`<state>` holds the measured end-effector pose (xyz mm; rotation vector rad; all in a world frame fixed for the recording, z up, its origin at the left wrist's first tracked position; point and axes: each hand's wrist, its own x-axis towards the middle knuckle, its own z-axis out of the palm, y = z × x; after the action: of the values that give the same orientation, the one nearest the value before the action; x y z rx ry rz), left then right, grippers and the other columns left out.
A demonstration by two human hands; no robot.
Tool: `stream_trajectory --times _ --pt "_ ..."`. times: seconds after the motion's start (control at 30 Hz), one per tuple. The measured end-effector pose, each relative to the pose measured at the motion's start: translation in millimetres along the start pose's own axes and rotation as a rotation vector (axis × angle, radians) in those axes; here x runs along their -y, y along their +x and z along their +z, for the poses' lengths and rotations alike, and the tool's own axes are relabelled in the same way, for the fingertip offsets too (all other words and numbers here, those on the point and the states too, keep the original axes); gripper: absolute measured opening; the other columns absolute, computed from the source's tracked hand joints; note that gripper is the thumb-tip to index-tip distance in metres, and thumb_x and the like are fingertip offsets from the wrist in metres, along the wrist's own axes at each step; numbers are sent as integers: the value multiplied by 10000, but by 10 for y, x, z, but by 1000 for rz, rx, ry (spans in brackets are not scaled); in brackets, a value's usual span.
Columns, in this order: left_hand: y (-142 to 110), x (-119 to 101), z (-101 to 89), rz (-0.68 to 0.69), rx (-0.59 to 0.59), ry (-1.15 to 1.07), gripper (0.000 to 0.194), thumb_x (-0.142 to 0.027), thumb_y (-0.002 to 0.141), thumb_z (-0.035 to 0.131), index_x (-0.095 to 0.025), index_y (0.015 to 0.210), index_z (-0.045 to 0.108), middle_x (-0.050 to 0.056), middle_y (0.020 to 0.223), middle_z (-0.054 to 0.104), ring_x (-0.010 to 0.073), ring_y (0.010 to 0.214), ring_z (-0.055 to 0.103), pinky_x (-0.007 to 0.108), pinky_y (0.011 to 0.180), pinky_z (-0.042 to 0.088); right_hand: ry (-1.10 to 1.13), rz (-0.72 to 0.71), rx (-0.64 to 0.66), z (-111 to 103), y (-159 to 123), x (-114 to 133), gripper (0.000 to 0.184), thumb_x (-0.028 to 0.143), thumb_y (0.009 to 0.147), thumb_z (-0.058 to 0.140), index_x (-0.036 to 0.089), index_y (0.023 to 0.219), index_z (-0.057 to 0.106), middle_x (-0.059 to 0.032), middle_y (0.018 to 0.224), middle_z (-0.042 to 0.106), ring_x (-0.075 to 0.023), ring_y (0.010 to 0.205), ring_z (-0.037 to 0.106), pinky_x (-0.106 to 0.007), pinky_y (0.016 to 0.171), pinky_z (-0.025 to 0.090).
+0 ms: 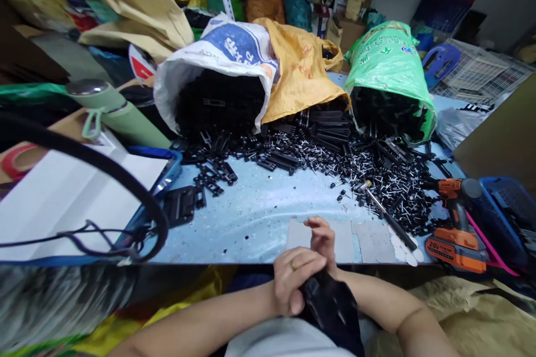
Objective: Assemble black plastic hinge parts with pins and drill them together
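Observation:
My left hand [291, 280], with a ring on one finger, is closed, its fingers bent together over the upper end of a dark, glossy thing [333, 304] in front of my body. What exactly the fingers grip is hidden. Right behind it, my right hand [323, 239] is raised at the table edge, fingers loosely curled and apart, with nothing visible in them. Its lower palm is covered by the left hand. Under the right hand lies a grey flat pad [344, 239] at the front of the blue table [251, 206].
Small black parts with metal pins [393, 195] are heaped across the table, spilling from white [167, 89], orange [293, 72] and green [385, 61] sacks. A hammer [389, 217] and an orange cordless drill [456, 228] lie right. A black cable [104, 164], paper [100, 195] and green flask [121, 117] are left.

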<state>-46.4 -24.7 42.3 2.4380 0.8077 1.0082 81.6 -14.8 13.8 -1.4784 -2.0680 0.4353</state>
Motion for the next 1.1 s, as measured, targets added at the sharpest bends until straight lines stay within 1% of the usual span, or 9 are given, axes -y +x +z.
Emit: stream_trajectory --times 0.13,0.23,0.3,0.43,0.53,0.67,0.8,0.97,1.1 --pt "310 637 133 81 -52 279 692 -633 841 133 -187 1194 526 134 893 633 231 824 608 336 679 481 -167 78 -217 -282 812 -420 315 281 806 453 192 1109 455 -148 1279 465 -247 1226 410 -396 967 380" --pt "777 966 218 -71 171 487 605 -600 807 409 -125 1153 558 142 829 636 242 745 601 329 608 473 -349 434 -440 -793 1411 -775 467 376 816 505 97 1186 447 -238 1240 474 -309 1174 442 -466 940 358" --pt "1061 1061 232 -178 236 541 535 -517 790 520 -108 1133 563 158 887 638 263 830 598 355 685 478 -371 540 -355 -1076 1643 -934 470 373 798 547 52 1140 509 -240 1040 591 -305 1016 547 -433 837 412" --pt "1280 1252 -62 -327 94 579 401 -380 859 458 -138 1175 514 151 1157 563 269 1088 498 400 923 396 -351 501 -281 -1460 1527 -1003 314 294 802 538 56 981 638 -175 772 657 -222 767 609 -328 712 440" --pt "1175 1550 -476 -536 17 630 331 -221 869 365 -42 1091 533 222 1085 561 310 1019 514 425 817 436 -285 427 -274 -1607 1012 -980 328 348 793 551 123 1005 662 -129 778 674 -186 670 603 -309 670 469" --pt "1111 1950 -850 -786 117 691 319 -99 803 338 -60 1020 568 230 1068 557 320 1033 493 414 787 433 -14 154 -4 -1475 231 -945 377 412 798 541 222 1114 619 -75 944 674 -206 794 624 -356 712 511" --pt "1282 2117 -908 -781 250 651 336 -59 782 340 -92 1007 587 197 1090 576 284 1062 498 388 840 418 -107 74 220 -1202 -143 -867 415 317 820 530 237 1227 534 -79 999 659 -215 916 607 -383 822 494" --pt "1403 2074 -878 -832 282 636 336 -39 745 367 -6 1008 573 274 1107 551 329 1082 498 413 841 413 -338 56 333 -923 -22 -647 430 262 802 557 164 1220 533 -140 1145 600 -264 1068 545 -439 899 449" --pt "1330 1944 -937 -840 259 674 386 -33 745 344 64 1088 493 310 1119 524 357 1094 489 448 866 396 -193 114 329 -718 255 -509 410 224 823 512 178 1230 521 -127 1149 603 -247 1059 559 -426 916 429"
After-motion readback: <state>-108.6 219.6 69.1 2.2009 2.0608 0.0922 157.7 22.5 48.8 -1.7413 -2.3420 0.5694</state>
